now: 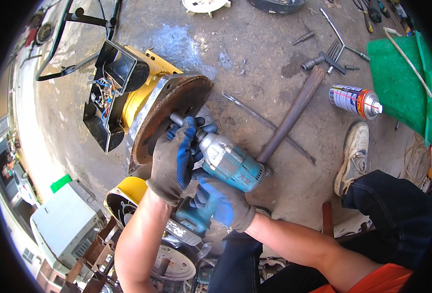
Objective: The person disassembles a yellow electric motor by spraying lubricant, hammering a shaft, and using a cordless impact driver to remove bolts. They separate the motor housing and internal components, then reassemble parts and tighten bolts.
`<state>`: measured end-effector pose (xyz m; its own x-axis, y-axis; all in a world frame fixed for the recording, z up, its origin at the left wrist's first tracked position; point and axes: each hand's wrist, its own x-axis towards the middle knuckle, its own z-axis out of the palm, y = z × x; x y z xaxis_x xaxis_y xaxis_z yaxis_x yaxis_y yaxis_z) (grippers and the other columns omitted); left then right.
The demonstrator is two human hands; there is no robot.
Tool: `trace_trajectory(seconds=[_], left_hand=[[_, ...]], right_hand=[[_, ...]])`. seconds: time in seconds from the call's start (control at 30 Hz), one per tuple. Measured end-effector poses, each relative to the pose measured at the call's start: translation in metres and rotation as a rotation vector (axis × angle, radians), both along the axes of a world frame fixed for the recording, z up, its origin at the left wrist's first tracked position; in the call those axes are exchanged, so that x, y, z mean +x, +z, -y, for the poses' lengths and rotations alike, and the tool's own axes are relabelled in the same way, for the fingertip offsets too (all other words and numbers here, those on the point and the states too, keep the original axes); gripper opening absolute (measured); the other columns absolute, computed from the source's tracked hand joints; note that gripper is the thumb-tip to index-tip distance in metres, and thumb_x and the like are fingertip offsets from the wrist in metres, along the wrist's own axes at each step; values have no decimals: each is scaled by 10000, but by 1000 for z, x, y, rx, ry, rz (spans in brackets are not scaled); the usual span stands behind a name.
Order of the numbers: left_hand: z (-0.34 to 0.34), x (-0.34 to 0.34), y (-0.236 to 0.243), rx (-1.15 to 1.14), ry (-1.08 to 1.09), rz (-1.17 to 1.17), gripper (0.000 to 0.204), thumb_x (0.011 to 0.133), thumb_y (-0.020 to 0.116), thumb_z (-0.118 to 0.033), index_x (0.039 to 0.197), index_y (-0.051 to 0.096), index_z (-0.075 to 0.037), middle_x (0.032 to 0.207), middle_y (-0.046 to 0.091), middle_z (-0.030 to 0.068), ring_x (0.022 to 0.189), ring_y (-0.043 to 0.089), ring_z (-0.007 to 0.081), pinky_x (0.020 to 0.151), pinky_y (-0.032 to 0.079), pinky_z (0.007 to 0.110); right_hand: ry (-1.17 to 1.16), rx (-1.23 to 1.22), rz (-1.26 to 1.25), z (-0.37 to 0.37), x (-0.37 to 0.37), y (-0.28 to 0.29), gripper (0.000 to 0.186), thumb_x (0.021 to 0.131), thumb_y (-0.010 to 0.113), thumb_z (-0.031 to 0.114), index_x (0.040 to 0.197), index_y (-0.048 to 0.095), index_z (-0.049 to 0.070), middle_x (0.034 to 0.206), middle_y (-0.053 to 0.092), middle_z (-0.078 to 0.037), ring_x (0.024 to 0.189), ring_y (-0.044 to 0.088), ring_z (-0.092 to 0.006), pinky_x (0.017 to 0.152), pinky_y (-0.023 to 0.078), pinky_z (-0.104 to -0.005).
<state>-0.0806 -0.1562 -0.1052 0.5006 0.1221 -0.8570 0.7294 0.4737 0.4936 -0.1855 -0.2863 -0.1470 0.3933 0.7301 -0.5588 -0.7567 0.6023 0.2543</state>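
A teal and silver impact wrench [233, 163] lies across the middle, its nose toward the rusty round plate of a yellow motor housing [140, 100]. My left hand [172, 158], in a grey and blue glove, is closed around the wrench's front end. Just past its fingers the metal socket [177, 118] reaches to the plate; whether it sits on a bolt is hidden. My right hand [225, 200], gloved alike, grips the wrench's handle, with the trigger out of sight. On the housing's far side, a black terminal box [111, 93] stands uncovered, with coloured wires showing.
Right of the wrench lie a wooden handle [294, 115], a long metal bar [255, 115] and a cross-shaped lug wrench [342, 44]. A spray can [355, 101] lies by my shoe [355, 156] and a green tub [401, 83]. Another yellow housing [130, 190] is at lower left.
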Motion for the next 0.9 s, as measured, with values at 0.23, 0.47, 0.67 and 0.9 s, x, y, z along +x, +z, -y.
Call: trace_trajectory(seconds=[0.23, 0.47, 0.67, 0.9], left_hand=[[5, -4, 1, -16, -2, 27, 368, 1008, 560, -312, 1163, 580, 21, 1070, 686, 128, 923, 677, 175, 809, 566, 298], [7, -11, -4, -16, -9, 61, 384, 1005, 567, -311, 1197, 569, 22, 1095, 684, 128, 948, 667, 172, 837, 556, 300], [10, -15, -5, -39, 15, 54, 383, 1008, 563, -290, 1228, 552, 24, 1103, 686, 126, 968, 663, 172, 866, 547, 312], [12, -16, -11, -34, 191, 130, 342, 1028, 514, -270, 1232, 551, 2, 1117, 672, 158, 993, 675, 233, 868, 571, 376]], right_hand=[[3, -34, -35, 6, 5, 2, 314, 972, 569, 233, 1233, 563, 57, 913, 578, -48, 829, 556, -152, 887, 456, -374], [35, -35, -6, 12, 5, 1, 330, 959, 584, 244, 1224, 564, 49, 852, 561, -40, 806, 549, -145, 871, 465, -379], [68, -33, -10, 18, 3, -1, 351, 959, 581, 248, 1236, 552, 34, 822, 544, -32, 792, 542, -143, 866, 466, -379], [73, -78, 24, 26, 13, 5, 401, 945, 592, 226, 1266, 524, -4, 741, 520, -17, 718, 526, -138, 795, 460, -366]])
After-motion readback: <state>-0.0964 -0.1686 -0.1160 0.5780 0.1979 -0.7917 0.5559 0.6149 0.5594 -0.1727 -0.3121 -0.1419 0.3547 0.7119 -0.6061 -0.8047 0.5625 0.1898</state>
